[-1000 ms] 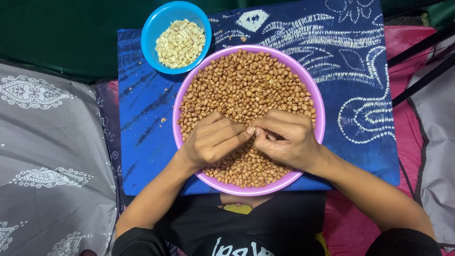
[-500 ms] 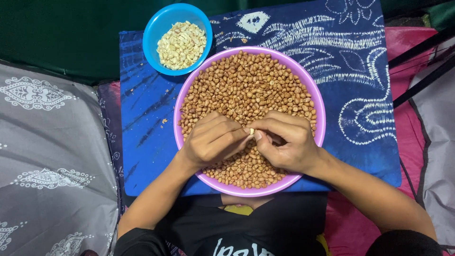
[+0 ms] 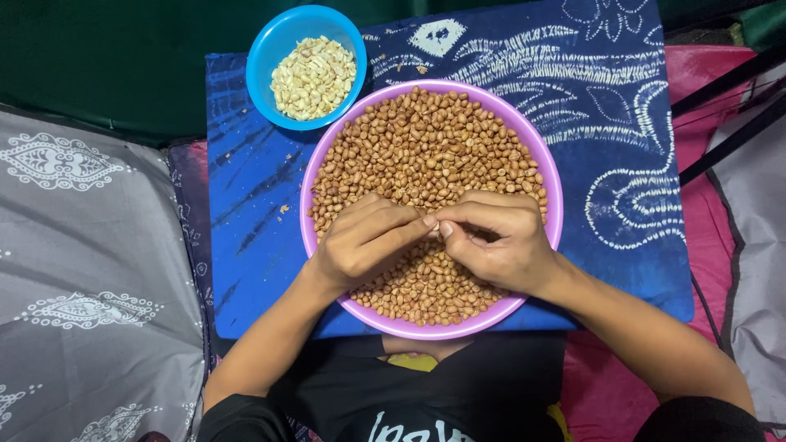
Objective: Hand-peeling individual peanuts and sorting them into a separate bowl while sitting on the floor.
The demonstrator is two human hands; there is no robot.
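Between my fingertips there is something very small, and I cannot tell for sure what it is; my own fingers cover nearly all of it. It looks like one peanut [image 3: 435,226] from the pile. My hands also hide the peanuts lying under them, and my elbows are cut off at the bottom edge of the view.

The purple bowl [image 3: 550,214] stands in the middle, on a blue cloth with white patterns [image 3: 606,123]. It is full of brown peanuts with skin [image 3: 426,147]. At 11 o'clock from it, just beside its rim, stands a small blue bowl [image 3: 274,37] with pale peeled peanuts [image 3: 313,76]. A few crumbs of skin lie on the cloth at 9 o'clock from the purple bowl. At the left there is a grey cushion with white ornaments [image 3: 82,245], at the right some pink fabric [image 3: 696,205], and at the top a dark green surface [image 3: 123,57].

My left hand [image 3: 364,243] comes in from 7 o'clock and my right hand [image 3: 495,241] from 5 o'clock. Both rest over the near half of the purple bowl, with the fingers curled. Their tips meet at the centre, and thumb and forefinger of each hand pinch the small thing together, above the pile.
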